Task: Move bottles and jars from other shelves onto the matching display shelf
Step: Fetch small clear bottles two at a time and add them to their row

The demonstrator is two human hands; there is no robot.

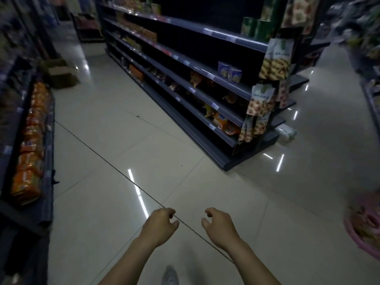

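Note:
My left hand (160, 225) and my right hand (219, 225) hang low in front of me over the tiled floor, both holding nothing, with fingers loosely curled and apart. A dark multi-tier shelf unit (205, 83) runs away from me on the right of the aisle. Blue cans (229, 74) stand on one of its middle tiers near the end, and green cans (255, 27) on its top tier. No bottle or jar is clear in this dim, blurred view.
Orange snack packs (30, 145) fill a low shelf on the left. A cardboard box (61, 76) sits on the floor further down the aisle. Hanging snack bags (267, 93) cover the shelf's end. A pink basket (364, 225) lies at the right edge.

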